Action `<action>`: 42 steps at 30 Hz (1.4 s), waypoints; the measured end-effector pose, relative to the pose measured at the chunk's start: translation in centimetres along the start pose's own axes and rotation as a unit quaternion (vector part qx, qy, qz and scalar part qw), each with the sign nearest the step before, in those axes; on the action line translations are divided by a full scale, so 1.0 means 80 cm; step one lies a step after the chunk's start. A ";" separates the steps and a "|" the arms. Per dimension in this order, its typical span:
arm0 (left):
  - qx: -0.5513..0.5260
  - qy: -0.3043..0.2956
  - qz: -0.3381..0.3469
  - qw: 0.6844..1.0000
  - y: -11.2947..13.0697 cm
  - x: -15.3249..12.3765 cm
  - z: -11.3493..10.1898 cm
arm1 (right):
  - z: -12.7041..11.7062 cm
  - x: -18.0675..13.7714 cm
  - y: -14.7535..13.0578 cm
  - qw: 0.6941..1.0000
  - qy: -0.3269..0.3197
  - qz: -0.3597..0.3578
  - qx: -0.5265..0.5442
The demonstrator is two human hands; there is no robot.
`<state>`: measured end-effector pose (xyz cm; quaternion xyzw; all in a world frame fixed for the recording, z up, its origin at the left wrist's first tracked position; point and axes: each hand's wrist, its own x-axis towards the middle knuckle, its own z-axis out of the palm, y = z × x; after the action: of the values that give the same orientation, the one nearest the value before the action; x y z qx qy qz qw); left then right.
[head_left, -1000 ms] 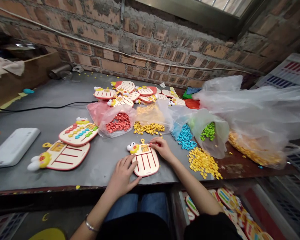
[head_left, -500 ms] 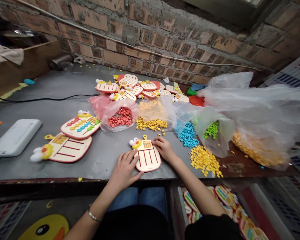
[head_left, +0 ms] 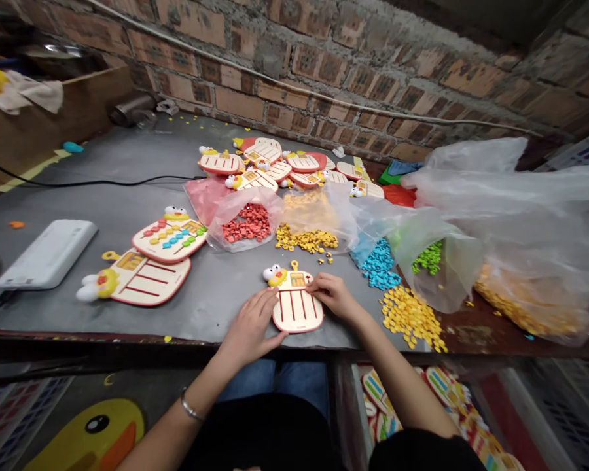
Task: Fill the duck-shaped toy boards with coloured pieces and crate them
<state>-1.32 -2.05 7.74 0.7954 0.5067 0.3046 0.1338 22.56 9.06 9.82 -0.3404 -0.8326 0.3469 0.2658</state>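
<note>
A cream duck-shaped abacus board (head_left: pixel 297 303) with red slots lies flat near the front edge of the grey table (head_left: pixel 127 203). My left hand (head_left: pixel 249 330) rests open on the board's left side, fingers spread, pressing it down. My right hand (head_left: pixel 334 294) is at the board's upper right corner, its fingers pinched together over the top slot on something too small to make out. Bags and piles of beads lie just beyond: red beads (head_left: pixel 248 224), yellow beads (head_left: pixel 307 240), blue beads (head_left: pixel 379 263), green beads (head_left: pixel 428 257).
Two more boards (head_left: pixel 153 261) lie left, one with coloured beads fitted. A pile of boards (head_left: pixel 279 167) sits at the back by the brick wall. A white flat device (head_left: pixel 46 254) and a black cable (head_left: pixel 78 183) lie left. Large plastic bags (head_left: pixel 515 216) fill the right. More yellow beads (head_left: pixel 412 320) lie loose.
The camera tilted downward. My right hand shifted slightly along the board's top edge; my left hand stayed pressed on the board.
</note>
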 end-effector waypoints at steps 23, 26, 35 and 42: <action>-0.039 -0.004 -0.028 0.999 0.000 0.000 -0.001 | 0.075 0.037 -0.052 0.999 0.022 -0.025 -0.013; -0.016 -0.009 -0.044 0.999 0.001 0.000 -0.001 | 0.062 0.037 -0.052 0.994 -0.075 -0.017 0.073; 0.092 -0.030 -0.033 0.995 0.007 0.005 -0.006 | 0.009 0.010 0.011 0.967 0.207 0.140 0.044; 0.113 -0.036 -0.035 0.992 0.011 0.006 -0.006 | 0.010 0.001 0.035 0.969 0.210 0.117 0.055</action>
<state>-0.83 -2.08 8.75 0.7979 0.5599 0.2115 0.0720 23.04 10.28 7.18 -0.4857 -0.6922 0.3415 0.4103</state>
